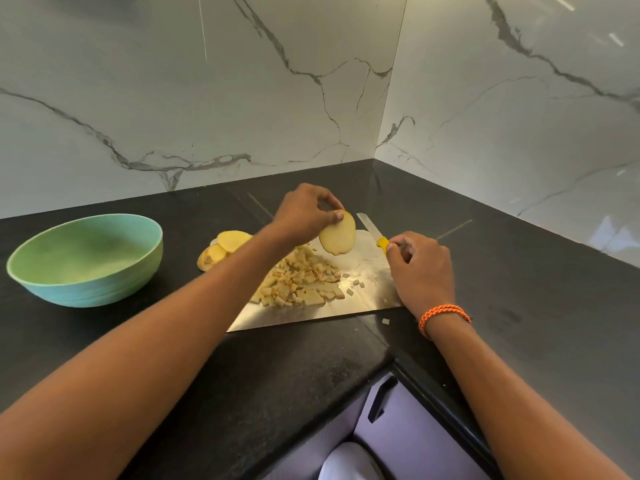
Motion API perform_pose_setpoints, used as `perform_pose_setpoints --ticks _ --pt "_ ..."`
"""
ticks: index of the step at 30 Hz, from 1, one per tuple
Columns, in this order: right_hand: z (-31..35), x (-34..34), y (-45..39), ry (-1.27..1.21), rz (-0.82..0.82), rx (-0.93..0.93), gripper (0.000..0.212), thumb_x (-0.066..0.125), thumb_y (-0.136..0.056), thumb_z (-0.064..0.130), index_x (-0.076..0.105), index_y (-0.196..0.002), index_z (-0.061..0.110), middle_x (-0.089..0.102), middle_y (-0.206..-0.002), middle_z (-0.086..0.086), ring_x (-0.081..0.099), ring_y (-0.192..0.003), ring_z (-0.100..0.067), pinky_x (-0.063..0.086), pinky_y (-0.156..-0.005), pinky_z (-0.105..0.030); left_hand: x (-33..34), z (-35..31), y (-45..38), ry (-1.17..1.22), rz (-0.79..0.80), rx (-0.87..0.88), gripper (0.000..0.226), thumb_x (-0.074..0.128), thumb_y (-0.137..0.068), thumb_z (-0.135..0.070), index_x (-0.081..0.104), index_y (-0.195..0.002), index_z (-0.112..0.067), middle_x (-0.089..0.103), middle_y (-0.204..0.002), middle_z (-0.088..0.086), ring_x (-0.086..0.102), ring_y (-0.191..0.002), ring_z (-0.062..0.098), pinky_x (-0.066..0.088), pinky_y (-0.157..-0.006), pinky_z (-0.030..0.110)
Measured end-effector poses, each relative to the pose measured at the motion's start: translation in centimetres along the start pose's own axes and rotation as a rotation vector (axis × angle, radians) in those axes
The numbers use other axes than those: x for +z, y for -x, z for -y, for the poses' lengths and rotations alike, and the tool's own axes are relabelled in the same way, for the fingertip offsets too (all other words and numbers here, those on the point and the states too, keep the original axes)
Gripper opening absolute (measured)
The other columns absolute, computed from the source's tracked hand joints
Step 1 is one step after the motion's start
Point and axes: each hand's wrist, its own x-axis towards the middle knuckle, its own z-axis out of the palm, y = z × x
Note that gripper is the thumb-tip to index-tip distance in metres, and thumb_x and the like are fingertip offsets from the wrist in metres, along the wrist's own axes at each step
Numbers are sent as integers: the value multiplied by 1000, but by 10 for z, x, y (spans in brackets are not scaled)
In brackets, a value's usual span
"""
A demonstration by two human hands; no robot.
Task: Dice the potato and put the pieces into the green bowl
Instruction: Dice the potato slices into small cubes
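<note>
My left hand (304, 211) pinches a flat potato slice (338, 234) by its top edge and holds it above the steel cutting sheet (367, 289). A heap of diced potato (298, 282) lies on the sheet under my left forearm. Several uncut potato slices (225, 247) are stacked on the counter left of the sheet. My right hand (420, 268) grips the yellow handle of a knife (374, 233), whose blade points away toward the wall. The green bowl (86, 259) stands at the left with nothing visible inside it.
The black counter (519, 289) runs into a corner of marble walls. A stray potato piece (385, 321) lies on the counter just off the sheet's front edge. Below the counter edge is a lilac cabinet with a black handle (381, 398).
</note>
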Motion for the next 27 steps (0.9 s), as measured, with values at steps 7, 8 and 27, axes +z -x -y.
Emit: perform_pose_setpoints --ticks 7,8,27 --pt "5 1 1 54 48 -28 18 61 -99 34 75 -101 24 69 -79 8 62 -73 -10 57 -66 -33 17 11 -5 -312 44 73 41 70 -99 -45 68 -137 -31 73 -125 -8 68 -112 15 56 -92 37" --pt "6 0 1 70 65 -37 18 60 -100 33 75 -104 23 69 -81 7 62 -74 -10 55 -65 -31 14 13 -5 -298 94 90 41 71 -98 -45 69 -136 -30 73 -126 -7 68 -114 16 54 -92 36" --pt "36 -8 24 361 282 -160 38 42 -104 33 50 -141 26 69 -94 -8 64 -84 -29 52 -73 -42 13 29 16 -586 175 142 53 64 -93 -67 66 -139 -40 68 -139 -13 68 -111 12 59 -87 34"
